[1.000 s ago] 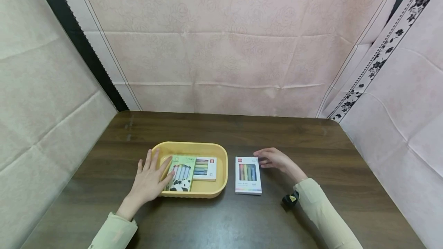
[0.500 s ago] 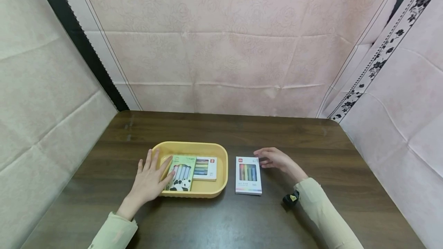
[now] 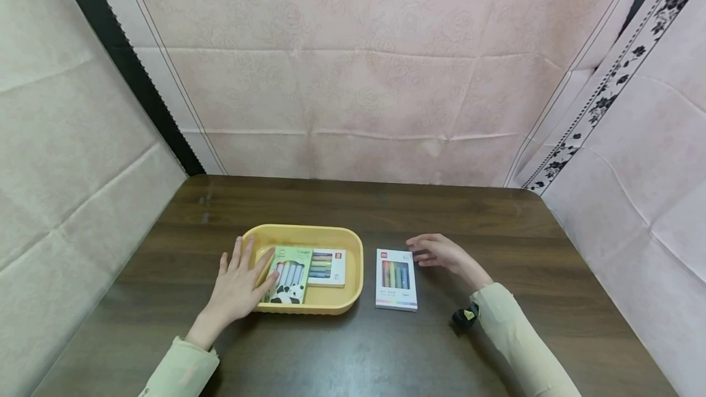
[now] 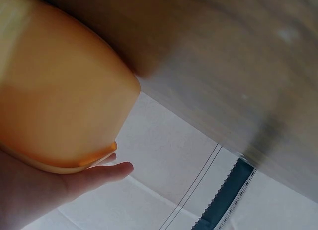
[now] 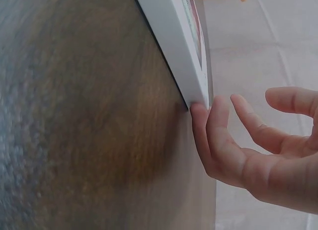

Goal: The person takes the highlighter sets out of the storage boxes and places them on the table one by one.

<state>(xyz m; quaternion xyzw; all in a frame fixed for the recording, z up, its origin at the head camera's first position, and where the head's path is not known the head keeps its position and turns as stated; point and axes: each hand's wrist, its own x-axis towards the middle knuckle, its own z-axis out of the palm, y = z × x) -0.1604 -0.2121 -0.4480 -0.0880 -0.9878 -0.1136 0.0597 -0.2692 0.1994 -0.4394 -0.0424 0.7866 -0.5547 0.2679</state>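
Note:
In the head view my left hand (image 3: 234, 291) rests over the left rim of a shallow yellow tray (image 3: 330, 309), fingers straight and spread. Inside lies a green box (image 3: 289, 274) with pandas and coloured markers printed on it, partly over a white box (image 3: 335, 270) whose window shows coloured sticks. A second white box (image 3: 396, 300) with a similar window lies flat on the table, right of the tray. At its upper right edge is my right hand (image 3: 443, 256), fingers loosely bent. Seen from the right wrist, the fingertips (image 5: 198, 111) touch the corner of that box (image 5: 169, 38).
All of it sits on a dark brown wooden table (image 3: 353, 201). Pale patterned cloth (image 3: 358, 78) hangs behind the table and along both sides. A black wrist device (image 3: 465, 316) sits by the right sleeve (image 3: 510, 323).

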